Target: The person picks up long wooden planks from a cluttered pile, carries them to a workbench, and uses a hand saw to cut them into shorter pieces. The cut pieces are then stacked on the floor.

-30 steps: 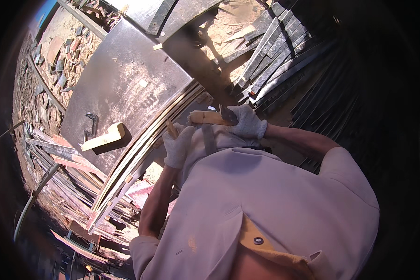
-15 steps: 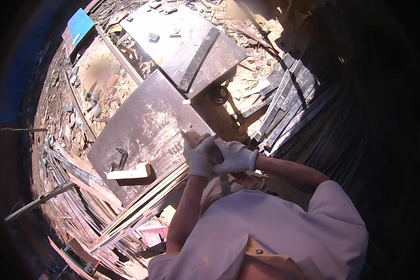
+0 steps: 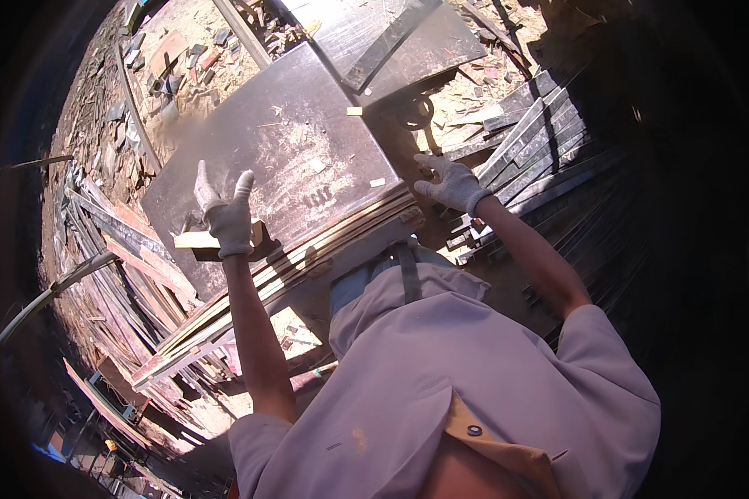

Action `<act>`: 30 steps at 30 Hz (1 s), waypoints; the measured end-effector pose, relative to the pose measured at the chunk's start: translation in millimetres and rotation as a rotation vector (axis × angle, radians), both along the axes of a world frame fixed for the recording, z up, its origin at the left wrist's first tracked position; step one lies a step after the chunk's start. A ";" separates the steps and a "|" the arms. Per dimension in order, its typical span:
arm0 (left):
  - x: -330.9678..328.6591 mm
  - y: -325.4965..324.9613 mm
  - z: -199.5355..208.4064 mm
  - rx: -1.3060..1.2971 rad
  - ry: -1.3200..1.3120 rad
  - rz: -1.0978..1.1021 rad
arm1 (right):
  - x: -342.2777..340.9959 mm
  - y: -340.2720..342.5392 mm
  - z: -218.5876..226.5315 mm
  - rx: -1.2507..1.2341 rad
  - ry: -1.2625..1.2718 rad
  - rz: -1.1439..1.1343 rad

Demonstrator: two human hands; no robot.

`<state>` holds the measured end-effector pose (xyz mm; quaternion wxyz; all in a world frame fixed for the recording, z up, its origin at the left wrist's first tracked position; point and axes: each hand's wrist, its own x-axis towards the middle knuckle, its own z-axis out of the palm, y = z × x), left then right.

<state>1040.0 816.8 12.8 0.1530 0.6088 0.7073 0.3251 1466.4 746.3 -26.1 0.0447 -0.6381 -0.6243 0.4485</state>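
Note:
My left hand [image 3: 225,214], in a white knit glove, is raised over the left part of the dark tabletop [image 3: 233,141]. Its fingers are spread and hold nothing. Right behind it, partly covered by the glove, lies a pale wooden block [image 3: 193,240] beside a dark fitting mostly hidden by the hand. My right hand [image 3: 451,185], gloved alike, hovers just past the tabletop's right corner, fingers parted and nothing visible in them. Between the hands, a small wood chip [image 3: 378,182] rests near the edge, with sawdust [image 3: 295,162] scattered over the surface.
Long wooden strips [image 3: 266,279] run along the tabletop's near edge, in front of my body. A second metal top [image 3: 441,62] carries a dark bar [image 3: 391,43]. A black handwheel [image 3: 416,111] sits below it. Grey boards [image 3: 533,137] pile at right; scrap strips [image 3: 133,274] heap at left.
My hands were together at the tabletop's near edge and have parted. The left went left towards the block and spread its fingers; the right moved right. The whole view has shifted.

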 end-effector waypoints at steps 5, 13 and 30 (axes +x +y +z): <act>-32.2 -167.9 -62.2 -0.479 0.302 -0.194 | -31.7 -17.8 -78.0 0.005 0.133 -0.011; -94.0 -215.7 -81.0 -0.419 0.568 -0.133 | -59.6 -9.9 -125.5 0.012 -0.008 -0.293; -141.3 -165.8 -55.5 -0.256 0.319 -0.609 | -55.6 -33.2 -46.2 0.528 0.250 -0.662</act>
